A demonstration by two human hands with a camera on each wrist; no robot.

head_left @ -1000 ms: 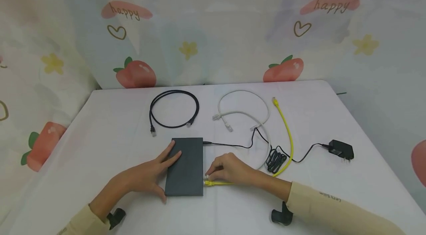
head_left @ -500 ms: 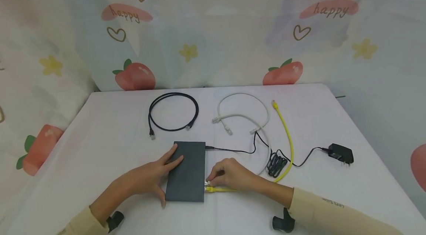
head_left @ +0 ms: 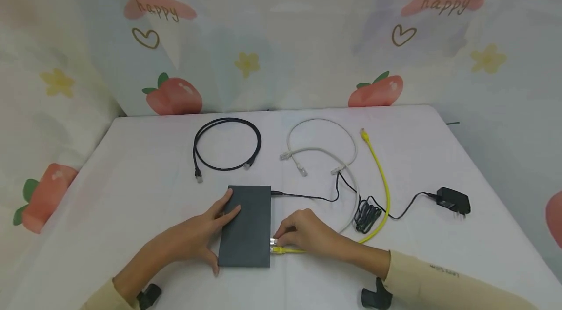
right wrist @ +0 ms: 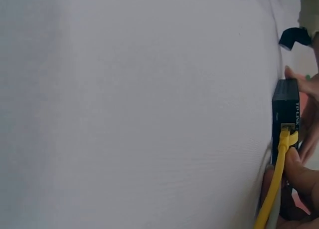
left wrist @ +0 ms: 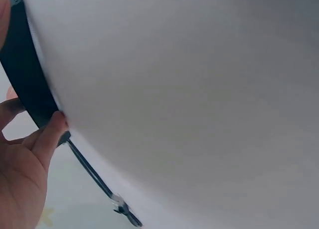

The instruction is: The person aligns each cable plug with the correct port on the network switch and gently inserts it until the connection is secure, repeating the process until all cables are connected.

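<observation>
The dark box [head_left: 244, 226] lies flat at lower centre of the frame, its long axis running up and down the frame and its short side across. The left hand [head_left: 189, 238] touches it from the left: fingers spread on the top face near the left edge, thumb at the lower left corner, not wrapped round it. The right hand [head_left: 309, 233] sits just off the right edge, narrow, thumb and forefinger pinching a pale plug [head_left: 273, 241]. That plug points left at the box's right side, square to the long axis; whether it is seated cannot be told. The left hand is the nearer of the two.

A yellow cable [head_left: 385, 190] runs under the right hand to a port just below the pale plug in the frame; the right wrist view shows its end in the port. A pale cable [head_left: 315, 149] loops at upper centre. A black power lead [head_left: 307, 196] enters the box's upper right side.

Writing: "TP-LINK" is legible on the box's port side in the right wrist view; a smaller mark there is unreadable. Lettering on the right sleeve [head_left: 443, 278] is too blurred. The backdrop [head_left: 307, 51] reads "happy" at upper left and upper right.
</observation>
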